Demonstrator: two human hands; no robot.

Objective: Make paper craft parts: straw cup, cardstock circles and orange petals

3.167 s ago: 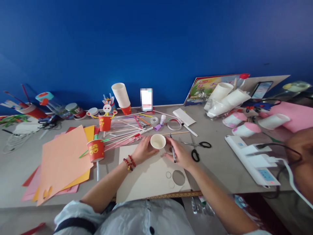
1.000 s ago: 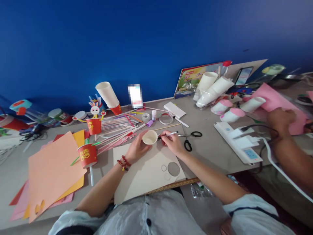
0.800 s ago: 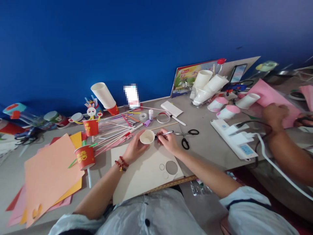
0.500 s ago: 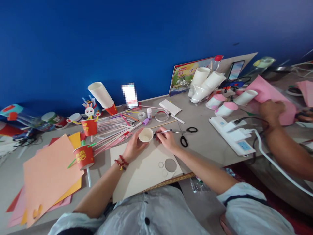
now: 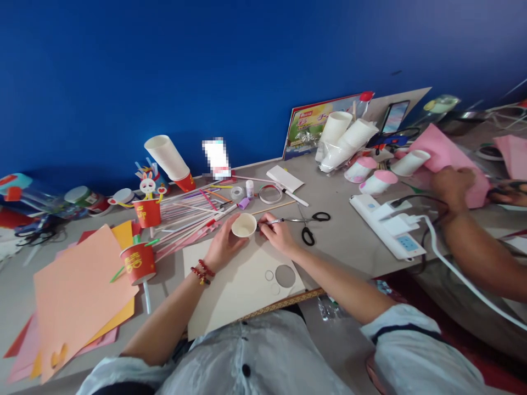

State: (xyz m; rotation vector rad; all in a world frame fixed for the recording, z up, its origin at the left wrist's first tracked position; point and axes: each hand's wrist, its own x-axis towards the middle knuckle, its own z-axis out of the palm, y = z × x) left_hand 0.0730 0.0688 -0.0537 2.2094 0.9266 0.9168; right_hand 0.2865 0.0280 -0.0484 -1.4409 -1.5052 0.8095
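Observation:
My left hand (image 5: pixel 222 243) is wrapped around a small white paper cup (image 5: pixel 244 225), its open mouth tilted up toward me. Against the cup's right side, my right hand (image 5: pixel 278 237) pinches a slim pen (image 5: pixel 269 222), its tip close to the cup wall. Whether the tip touches the cup is too small to tell. Both hands are above the far edge of a white card sheet (image 5: pixel 230 291) with a round hole and small drawn circles. Black-handled scissors (image 5: pixel 308 236) lie just right of my right hand.
Two red cups, one with a rabbit figure (image 5: pixel 148 189), and coloured paper (image 5: pixel 82 296) stand at left. Straws and sticks (image 5: pixel 193 211) lie behind my left hand. At right are a power strip (image 5: pixel 385 227) with cables and another person's hand (image 5: pixel 453 186) on pink paper (image 5: pixel 440 148).
The whole view has shifted slightly. The pen in my right hand now lies a little lower, nearer level. My left hand keeps its hold on the cup.

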